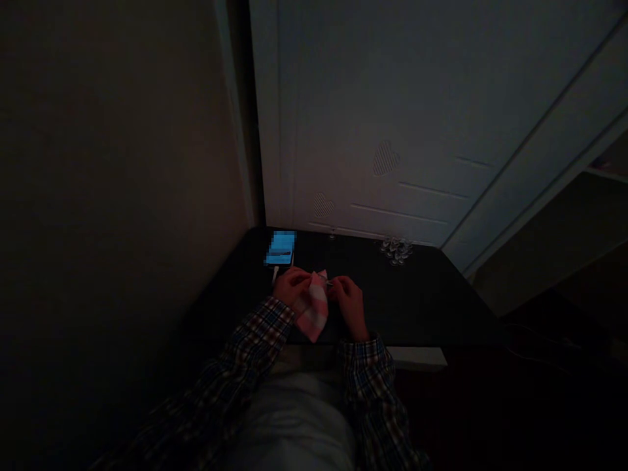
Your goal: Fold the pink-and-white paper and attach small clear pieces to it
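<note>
A pink-and-white patterned cloth (314, 313) hangs from the fingers of my left hand (290, 285), which is closed on its upper part. The cloth's lower end comes to a point near the front edge of the dark table. My right hand (349, 301) is at the cloth's right side, its thumb and fingers pinched on a small, thin, shiny piece (328, 283). That piece reaches to the cloth's top edge; the dim light hides its exact kind and whether it goes through the fabric.
A dark table (407, 301) stands against a pale panel with heart patterns (386, 158). A phone with a lit screen (280, 248) and a white cable (275, 275) lies at the back left. Several small shiny pieces (396, 250) form a pile at the back right.
</note>
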`<state>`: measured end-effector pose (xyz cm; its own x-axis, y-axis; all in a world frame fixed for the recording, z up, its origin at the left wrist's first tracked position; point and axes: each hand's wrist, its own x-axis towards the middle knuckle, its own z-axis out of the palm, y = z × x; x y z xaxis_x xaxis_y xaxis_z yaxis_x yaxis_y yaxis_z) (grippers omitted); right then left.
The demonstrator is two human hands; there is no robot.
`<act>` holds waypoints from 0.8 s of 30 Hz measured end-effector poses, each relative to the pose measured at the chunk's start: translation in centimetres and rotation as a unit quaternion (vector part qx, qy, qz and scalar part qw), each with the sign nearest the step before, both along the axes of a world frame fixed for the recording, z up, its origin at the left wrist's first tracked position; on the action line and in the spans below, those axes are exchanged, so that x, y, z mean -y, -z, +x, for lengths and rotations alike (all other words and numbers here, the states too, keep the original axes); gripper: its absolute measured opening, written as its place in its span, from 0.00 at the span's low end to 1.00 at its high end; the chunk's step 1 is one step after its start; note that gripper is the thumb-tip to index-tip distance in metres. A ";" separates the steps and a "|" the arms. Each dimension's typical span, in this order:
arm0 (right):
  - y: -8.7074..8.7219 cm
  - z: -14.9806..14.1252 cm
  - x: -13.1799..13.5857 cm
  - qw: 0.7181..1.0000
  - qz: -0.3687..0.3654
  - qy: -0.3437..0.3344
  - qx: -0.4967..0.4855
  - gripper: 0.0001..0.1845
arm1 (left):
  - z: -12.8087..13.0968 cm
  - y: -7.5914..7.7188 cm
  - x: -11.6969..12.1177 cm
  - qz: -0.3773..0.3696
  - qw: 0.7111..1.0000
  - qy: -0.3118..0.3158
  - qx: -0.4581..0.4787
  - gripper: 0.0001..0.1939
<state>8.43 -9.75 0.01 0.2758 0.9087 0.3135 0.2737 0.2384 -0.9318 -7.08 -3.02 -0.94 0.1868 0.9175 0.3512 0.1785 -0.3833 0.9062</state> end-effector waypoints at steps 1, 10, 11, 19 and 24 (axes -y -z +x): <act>0.1 0.0 0.0 1.000 0.000 0.001 0.000 0.14 | 0.0 0.0 0.0 0.003 1.000 0.001 0.001 0.04; 0.1 0.1 -0.1 0.999 0.002 0.031 -0.026 0.16 | -0.1 -0.4 0.2 0.023 1.000 -0.002 0.007 0.05; 0.0 0.1 -0.1 0.999 0.006 0.030 -0.030 0.17 | -0.1 -0.4 0.1 0.027 1.000 -0.005 0.006 0.05; -0.6 -0.5 0.2 0.999 0.017 -0.041 0.006 0.14 | -0.2 -0.1 -0.3 0.039 0.999 -0.011 -0.016 0.07; -0.7 -0.6 0.3 0.999 0.011 -0.046 0.015 0.14 | 0.0 -0.5 0.3 -0.019 0.999 0.032 0.010 0.09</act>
<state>7.81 -10.08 0.66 0.1821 0.9223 0.3410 0.2783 0.2842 -0.9175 -7.07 -3.29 -0.40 0.2387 0.9170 0.3195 0.1373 -0.3576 0.9237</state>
